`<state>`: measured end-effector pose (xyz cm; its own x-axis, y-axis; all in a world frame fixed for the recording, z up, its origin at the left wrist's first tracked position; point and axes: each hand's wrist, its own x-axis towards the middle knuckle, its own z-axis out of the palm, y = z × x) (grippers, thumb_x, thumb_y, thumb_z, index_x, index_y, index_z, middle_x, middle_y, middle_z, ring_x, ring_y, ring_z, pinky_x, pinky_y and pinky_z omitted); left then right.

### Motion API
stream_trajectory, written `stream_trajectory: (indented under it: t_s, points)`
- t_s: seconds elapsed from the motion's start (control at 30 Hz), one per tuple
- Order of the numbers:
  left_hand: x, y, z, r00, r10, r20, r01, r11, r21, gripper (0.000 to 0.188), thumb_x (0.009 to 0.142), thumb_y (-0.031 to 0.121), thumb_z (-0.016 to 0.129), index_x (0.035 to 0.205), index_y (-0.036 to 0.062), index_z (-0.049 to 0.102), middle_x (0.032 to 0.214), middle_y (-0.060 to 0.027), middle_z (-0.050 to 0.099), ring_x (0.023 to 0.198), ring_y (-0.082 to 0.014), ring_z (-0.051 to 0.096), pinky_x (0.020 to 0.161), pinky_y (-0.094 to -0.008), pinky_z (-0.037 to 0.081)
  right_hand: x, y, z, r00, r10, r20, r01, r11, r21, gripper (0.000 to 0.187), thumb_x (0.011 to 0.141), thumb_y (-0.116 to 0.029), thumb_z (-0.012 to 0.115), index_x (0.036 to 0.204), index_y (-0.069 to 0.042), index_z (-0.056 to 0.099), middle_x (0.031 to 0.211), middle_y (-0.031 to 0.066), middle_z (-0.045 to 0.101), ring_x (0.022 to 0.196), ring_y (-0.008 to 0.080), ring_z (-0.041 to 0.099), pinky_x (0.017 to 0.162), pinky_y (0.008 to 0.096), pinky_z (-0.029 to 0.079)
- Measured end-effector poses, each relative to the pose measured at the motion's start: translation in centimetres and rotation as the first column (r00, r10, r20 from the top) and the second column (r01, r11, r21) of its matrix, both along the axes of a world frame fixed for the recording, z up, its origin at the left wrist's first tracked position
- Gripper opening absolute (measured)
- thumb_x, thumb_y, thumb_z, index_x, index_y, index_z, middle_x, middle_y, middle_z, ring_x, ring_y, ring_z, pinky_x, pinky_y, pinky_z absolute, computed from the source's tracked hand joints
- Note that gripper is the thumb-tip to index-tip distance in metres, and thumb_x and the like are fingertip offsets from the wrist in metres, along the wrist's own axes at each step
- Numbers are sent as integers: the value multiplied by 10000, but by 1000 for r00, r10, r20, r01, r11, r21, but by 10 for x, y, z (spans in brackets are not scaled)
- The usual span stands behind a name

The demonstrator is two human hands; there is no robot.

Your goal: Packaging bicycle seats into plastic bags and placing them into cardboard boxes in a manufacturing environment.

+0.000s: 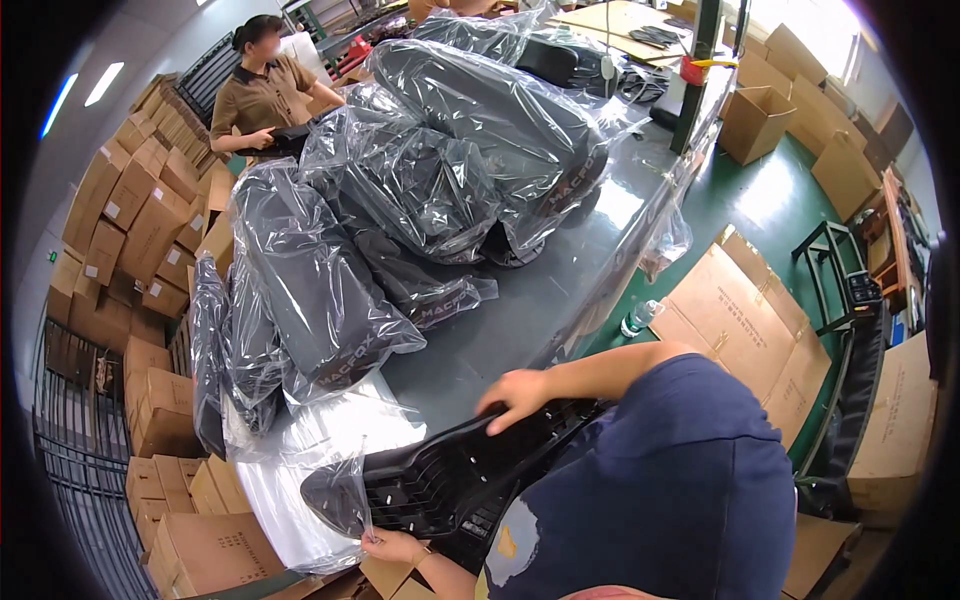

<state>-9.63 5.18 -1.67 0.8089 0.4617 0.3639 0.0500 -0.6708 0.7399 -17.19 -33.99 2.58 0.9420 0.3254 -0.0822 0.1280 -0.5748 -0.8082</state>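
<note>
A long black moulded plastic panel (455, 470) lies against my body at the table's near edge, its ribbed side facing up. A clear plastic bag (340, 492) covers its left end. My left hand (395, 546) pinches the bag's edge beside that end. With fingers bent over the panel's far edge, my right hand (517, 397) grips it near the middle. Beneath the panel's left end, a stack of clear plastic bags (262, 500) rests on the table. The panel's right end is partly hidden by my arm and body.
Several bagged black parts (310, 280) are heaped across the grey table (480, 345). Across it a person (262, 95) holds a black part. Cardboard boxes (150, 225) are stacked at left. On the right floor lie flattened cardboard (740, 315) and a water bottle (640, 318).
</note>
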Motion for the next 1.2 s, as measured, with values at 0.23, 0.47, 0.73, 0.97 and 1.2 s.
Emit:
stream_trajectory:
  t_s: [0.23, 0.47, 0.73, 0.97, 1.2]
  points:
    - [-4, -3, 5, 998, 33, -51, -35, 999, -37, 339, 916, 248, 507, 987, -84, 509, 967, -233, 551, 887, -332, 523, 828, -385, 418, -106, -78, -97, 568, -170, -805, 468, 872, 146, 651, 708, -326, 739, 1249, -75, 479, 1114, 125, 577, 965, 270, 587, 661, 422, 549]
    - [-9, -18, 80, 985, -168, 25, 168, 986, 25, 314, 943, 194, 425, 1129, -18, 564, 1105, -181, 605, 1013, -278, 575, 904, -344, 425, -94, -76, -51, 467, 62, -882, 525, 783, 333, 542, 755, -246, 707, 1184, 16, 504, 981, 167, 623, 795, 274, 645, 590, 382, 574]
    - [-12, -54, 121, 953, -284, -102, 301, 914, 272, 257, 901, 293, 500, 1086, 171, 631, 890, -122, 659, 759, -293, 634, 661, -337, 490, -90, -29, -29, 513, 195, -836, 589, 628, 508, 548, 738, -109, 666, 1242, -51, 460, 1103, 104, 602, 929, 247, 620, 737, 391, 529]
    - [-16, -57, 145, 968, -238, 75, 241, 970, -37, 358, 941, 304, 443, 1153, 48, 576, 1047, -161, 634, 959, -258, 617, 810, -319, 462, -104, -7, 12, 804, 66, -590, 448, 585, 676, 656, 705, 40, 643, 1307, -5, 384, 1188, 114, 541, 1049, 214, 542, 939, 350, 415]
    - [-29, -126, 219, 875, -482, 44, 437, 825, 358, 263, 909, 290, 486, 1083, 167, 640, 813, -165, 640, 705, -349, 615, 614, -389, 477, -92, 6, 74, 677, 159, -718, 592, 463, 660, 568, 747, 36, 583, 1286, 8, 408, 1204, 128, 534, 1078, 231, 537, 931, 362, 428]
